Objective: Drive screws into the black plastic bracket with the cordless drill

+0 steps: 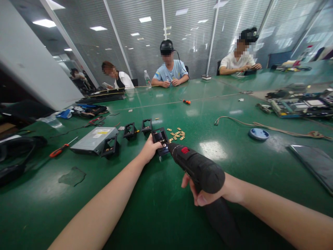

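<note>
My left hand (150, 148) grips a small black plastic bracket (159, 136) standing on the green table (234, 152). My right hand (205, 192) is wrapped round the handle of a black electric screwdriver (197, 166) with a red switch. Its tip touches the bracket near a brass piece. Just beyond lie several small brass tabs (177, 133). Two more black brackets (129, 131) stand to the left, and a third leans against a grey metal drive box (93, 139).
A red-handled screwdriver (59, 150) lies at left. A blue round lid (258, 133), a cable (273, 128), circuit boards (299, 106) and a dark tablet (316, 163) lie at right. Three people sit along the far side, by a water bottle (147, 79).
</note>
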Tool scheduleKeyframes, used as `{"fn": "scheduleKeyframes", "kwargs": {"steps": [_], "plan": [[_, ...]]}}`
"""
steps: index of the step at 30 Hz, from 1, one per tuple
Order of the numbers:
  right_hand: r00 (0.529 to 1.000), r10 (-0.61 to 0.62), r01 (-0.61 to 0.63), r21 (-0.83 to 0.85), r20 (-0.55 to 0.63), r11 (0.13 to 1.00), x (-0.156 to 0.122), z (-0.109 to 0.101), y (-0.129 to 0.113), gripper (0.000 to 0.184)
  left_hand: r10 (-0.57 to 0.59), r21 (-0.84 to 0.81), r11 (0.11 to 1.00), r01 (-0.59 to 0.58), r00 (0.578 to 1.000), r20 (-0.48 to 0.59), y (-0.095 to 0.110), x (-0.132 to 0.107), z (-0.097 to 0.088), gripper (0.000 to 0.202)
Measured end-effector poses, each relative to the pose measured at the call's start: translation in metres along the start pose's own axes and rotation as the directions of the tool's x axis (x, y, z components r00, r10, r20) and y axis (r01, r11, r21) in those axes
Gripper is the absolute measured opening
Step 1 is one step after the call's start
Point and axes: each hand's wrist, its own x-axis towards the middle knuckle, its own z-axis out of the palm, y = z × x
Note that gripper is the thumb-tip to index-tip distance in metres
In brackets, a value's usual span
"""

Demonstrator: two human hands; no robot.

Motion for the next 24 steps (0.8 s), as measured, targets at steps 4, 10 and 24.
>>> {"fn": "scheduleKeyframes", "kwargs": {"steps": [4, 10, 24], "plan": [[1.000, 0.002, -0.002, 0.006, -0.001, 1.000, 0.0004, -0.0006, 0.0029, 0.049, -0.034, -0.020, 0.999, 0.034, 0.999, 0.018, -0.0037, 0.0019, -0.0017, 0.054], [1.000, -0.011, 0.011, 0.019, -0.004, 1.000, 0.0004, -0.0001, 0.0010, 0.046, -0.090, -0.094, 0.992, 0.090, 0.996, -0.003, -0.0090, 0.0054, -0.0018, 0.047], [1.000, -0.010, 0.010, -0.041, 0.010, 0.999, 0.0009, -0.0010, -0.0017, 0.047, -0.086, -0.053, 0.995, 0.083, 0.995, -0.053, -0.0096, 0.0074, -0.0001, 0.041]]}}
